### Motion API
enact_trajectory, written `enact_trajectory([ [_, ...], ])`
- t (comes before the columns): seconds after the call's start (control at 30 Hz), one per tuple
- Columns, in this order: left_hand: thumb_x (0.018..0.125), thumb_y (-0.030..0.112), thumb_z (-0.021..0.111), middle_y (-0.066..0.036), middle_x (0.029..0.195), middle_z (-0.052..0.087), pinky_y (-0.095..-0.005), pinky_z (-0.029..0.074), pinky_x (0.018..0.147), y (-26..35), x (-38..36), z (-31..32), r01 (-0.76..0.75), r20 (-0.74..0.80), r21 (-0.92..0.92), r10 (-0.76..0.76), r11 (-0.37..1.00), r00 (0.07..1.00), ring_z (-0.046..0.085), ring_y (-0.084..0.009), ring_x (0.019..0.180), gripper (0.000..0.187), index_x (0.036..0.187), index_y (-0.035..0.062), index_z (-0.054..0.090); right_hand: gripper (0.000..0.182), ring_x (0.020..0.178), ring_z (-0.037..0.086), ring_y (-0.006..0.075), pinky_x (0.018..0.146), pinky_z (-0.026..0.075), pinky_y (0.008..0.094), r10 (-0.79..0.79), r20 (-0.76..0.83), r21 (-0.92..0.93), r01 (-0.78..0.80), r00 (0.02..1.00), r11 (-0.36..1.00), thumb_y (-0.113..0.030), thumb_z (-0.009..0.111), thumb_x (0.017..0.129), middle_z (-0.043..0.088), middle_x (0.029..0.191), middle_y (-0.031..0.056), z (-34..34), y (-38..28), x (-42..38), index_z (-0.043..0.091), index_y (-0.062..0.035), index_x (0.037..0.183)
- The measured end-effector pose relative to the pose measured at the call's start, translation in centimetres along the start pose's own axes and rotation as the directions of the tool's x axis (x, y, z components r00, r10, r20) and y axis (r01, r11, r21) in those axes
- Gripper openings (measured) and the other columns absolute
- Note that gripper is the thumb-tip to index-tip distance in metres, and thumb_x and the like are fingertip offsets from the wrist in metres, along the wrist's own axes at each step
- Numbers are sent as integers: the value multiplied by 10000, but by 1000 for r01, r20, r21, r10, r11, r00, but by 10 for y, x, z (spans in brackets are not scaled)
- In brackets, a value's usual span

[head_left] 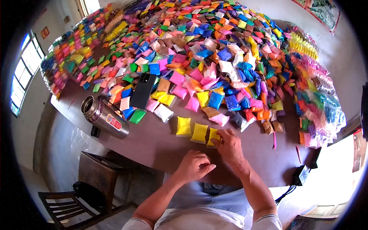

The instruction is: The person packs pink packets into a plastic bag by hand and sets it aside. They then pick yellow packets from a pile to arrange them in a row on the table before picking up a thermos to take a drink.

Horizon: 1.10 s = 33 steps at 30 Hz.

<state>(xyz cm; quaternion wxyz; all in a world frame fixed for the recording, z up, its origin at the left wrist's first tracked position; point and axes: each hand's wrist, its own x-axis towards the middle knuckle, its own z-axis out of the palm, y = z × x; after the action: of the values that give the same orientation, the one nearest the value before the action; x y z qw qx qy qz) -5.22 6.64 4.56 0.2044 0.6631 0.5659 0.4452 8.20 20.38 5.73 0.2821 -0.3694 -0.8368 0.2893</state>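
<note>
Three yellow packets lie in a row near the front edge of the brown table [153,147]: a left one [184,126], a middle one [199,133] and a right one [211,137]. My right hand [230,145] is on the right packet, its fingertips bent over the packet's right side and covering part of it. Just below the middle packet, my left hand [194,166] hovers with curled fingers and the thumb apart, touching no packet. Nothing shows in it.
A large heap of coloured packets [178,78] covers the back. A black phone [143,92] leans on it. A steel flask [105,117] lies at the left, stacked bundles [316,103] at the right. A black adapter [301,175] sits at the right edge; a chair [69,207] stands below left.
</note>
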Motion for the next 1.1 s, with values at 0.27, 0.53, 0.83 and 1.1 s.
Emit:
enact_trajectory([
  [0.27,831,242,772,-61,776,675,-381,481,732,0,1,-1,-9,11,10,8,1000,1000,659,-264,745,238,747,48,662,233,873,648,410,746,532,458,-69,-8,104,69,998,992,-122,734,808,643,951,202,19,-1,13,658,-14,999],
  [0.53,806,208,776,-87,772,677,-394,504,691,-2,0,2,-38,-42,18,38,999,998,656,-293,730,201,752,47,669,270,842,673,340,729,549,385,-81,75,4,81,994,997,-115,779,788,669,972,157,19,-18,26,672,-2,1008],
  [0.83,806,233,753,-115,756,652,-437,501,751,-3,-2,2,3,-49,-9,-4,1000,999,643,-327,764,213,759,43,667,219,868,652,364,747,536,443,-366,79,-15,368,927,930,-146,731,823,646,941,158,49,-58,61,673,-31,1000],
  [1.1,836,228,729,-85,759,658,-433,482,742,-20,-6,14,7,141,203,-36,979,989,648,-298,776,220,714,74,628,117,832,651,382,740,540,458,-506,-65,-6,507,860,862,-68,610,815,633,901,188,107,-85,141,603,-24,923],
])
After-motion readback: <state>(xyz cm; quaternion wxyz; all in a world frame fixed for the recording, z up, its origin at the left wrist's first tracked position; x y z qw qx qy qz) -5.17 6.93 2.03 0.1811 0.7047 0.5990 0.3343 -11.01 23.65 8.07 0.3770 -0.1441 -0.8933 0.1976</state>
